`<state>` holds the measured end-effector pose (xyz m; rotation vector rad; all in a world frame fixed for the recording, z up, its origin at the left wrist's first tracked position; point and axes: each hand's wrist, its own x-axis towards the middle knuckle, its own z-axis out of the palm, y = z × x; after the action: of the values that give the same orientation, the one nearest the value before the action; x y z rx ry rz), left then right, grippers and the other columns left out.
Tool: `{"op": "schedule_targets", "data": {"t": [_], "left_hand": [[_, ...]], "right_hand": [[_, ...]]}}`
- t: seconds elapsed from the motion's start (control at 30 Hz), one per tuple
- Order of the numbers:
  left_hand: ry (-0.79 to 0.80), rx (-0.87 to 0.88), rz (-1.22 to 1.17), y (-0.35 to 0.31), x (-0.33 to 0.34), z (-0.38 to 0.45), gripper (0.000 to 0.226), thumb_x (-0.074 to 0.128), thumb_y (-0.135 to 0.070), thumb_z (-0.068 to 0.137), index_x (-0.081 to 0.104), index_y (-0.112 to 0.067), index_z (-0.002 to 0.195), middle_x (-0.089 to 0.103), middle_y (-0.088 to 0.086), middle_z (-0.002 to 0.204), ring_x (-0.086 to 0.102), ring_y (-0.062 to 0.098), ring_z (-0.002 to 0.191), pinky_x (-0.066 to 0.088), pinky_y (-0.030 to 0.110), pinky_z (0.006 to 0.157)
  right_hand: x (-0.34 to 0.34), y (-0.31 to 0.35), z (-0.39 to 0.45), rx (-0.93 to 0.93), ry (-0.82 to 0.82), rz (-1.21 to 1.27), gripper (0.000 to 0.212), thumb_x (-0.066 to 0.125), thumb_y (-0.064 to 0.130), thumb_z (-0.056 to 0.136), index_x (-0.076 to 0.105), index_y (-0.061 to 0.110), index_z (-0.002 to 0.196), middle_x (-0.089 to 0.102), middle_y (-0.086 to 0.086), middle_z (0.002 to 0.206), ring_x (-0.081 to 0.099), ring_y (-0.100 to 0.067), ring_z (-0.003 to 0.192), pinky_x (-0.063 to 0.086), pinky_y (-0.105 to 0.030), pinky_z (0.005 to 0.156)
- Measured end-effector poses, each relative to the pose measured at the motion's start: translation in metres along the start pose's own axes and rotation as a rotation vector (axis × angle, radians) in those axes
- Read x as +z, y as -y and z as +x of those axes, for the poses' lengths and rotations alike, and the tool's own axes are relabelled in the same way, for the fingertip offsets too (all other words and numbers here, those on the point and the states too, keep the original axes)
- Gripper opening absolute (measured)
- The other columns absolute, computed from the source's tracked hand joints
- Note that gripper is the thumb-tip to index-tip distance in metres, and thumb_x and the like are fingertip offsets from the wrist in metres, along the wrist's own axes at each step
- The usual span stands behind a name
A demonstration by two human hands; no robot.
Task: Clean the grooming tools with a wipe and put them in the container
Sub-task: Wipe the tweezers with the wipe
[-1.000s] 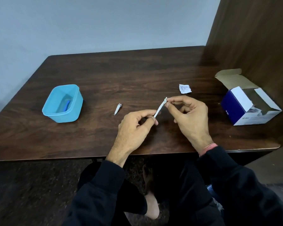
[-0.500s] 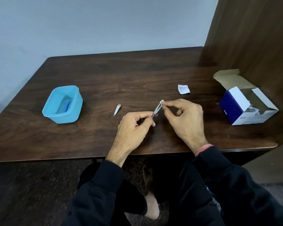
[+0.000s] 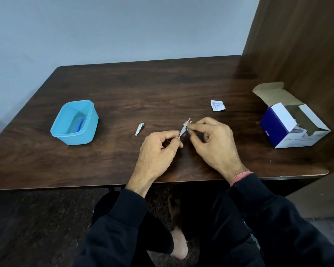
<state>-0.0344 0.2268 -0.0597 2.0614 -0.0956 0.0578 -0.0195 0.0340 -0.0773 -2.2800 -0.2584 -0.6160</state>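
Near the table (image 3: 162,87) front edge, both hands (image 3: 187,143) pinch a slim tool (image 3: 182,130); tabletop beyond lies open.

Container (image 3: 74,123), holding perhaps one tool, sits left of nail clipper (image 3: 139,129); box (image 3: 289,122) far right.

Dark wood table (image 3: 162,89), grey-blue wall (image 3: 123,26), wood panel (image 3: 301,35) right.

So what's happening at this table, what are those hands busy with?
A person is cleaning grooming tools. The left hand holds a thin metal tool while the right hand pinches a small white wipe around its upper end. A nail clipper waits on the table. The blue container already holds something blue. A torn wrapper and an open box sit to the right.
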Motion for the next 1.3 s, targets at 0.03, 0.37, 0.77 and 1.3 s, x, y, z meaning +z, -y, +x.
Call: {"op": "schedule_targets", "data": {"t": [0.03,0.37,0.77,1.3], "left_hand": [[0.003,-0.006,0.007,0.000,0.000,0.000,0.030,0.066,-0.032,0.104,0.078,-0.039,0.078,0.072,-0.026,0.069,0.054,0.009,0.051,0.040,0.024,0.059],[-0.016,-0.029,-0.175,-0.001,0.001,-0.001,0.028,0.057,-0.029,0.096,0.085,-0.032,0.093,0.063,-0.010,0.061,0.048,0.014,0.056,0.039,0.031,0.058],[-0.018,-0.048,-0.311,0.001,0.000,0.003,0.034,0.053,-0.027,0.093,0.087,-0.025,0.096,0.062,0.002,0.071,0.046,0.027,0.063,0.034,0.026,0.050],[0.040,0.006,-0.141,0.006,0.001,0.002,0.029,0.055,-0.041,0.103,0.084,-0.045,0.107,0.077,-0.006,0.085,0.054,0.017,0.062,0.049,0.038,0.068]], "right_hand": [[0.000,0.000,-0.001,-0.021,0.008,-0.025,0.021,0.082,0.018,0.097,0.088,0.025,0.116,0.072,0.014,0.099,0.055,0.010,0.065,0.045,-0.024,0.065],[0.000,0.009,-0.004,-0.060,-0.089,-0.273,0.016,0.078,0.024,0.100,0.085,0.027,0.114,0.069,0.009,0.095,0.067,-0.016,0.074,0.059,-0.039,0.059],[-0.001,0.004,-0.002,-0.088,-0.128,-0.049,0.014,0.083,0.019,0.098,0.089,0.024,0.111,0.059,0.019,0.079,0.049,-0.009,0.062,0.054,-0.035,0.059],[-0.007,-0.003,0.010,0.269,0.126,0.467,0.008,0.083,0.017,0.101,0.085,0.021,0.107,0.085,0.007,0.101,0.080,-0.020,0.078,0.054,-0.024,0.054]]}}
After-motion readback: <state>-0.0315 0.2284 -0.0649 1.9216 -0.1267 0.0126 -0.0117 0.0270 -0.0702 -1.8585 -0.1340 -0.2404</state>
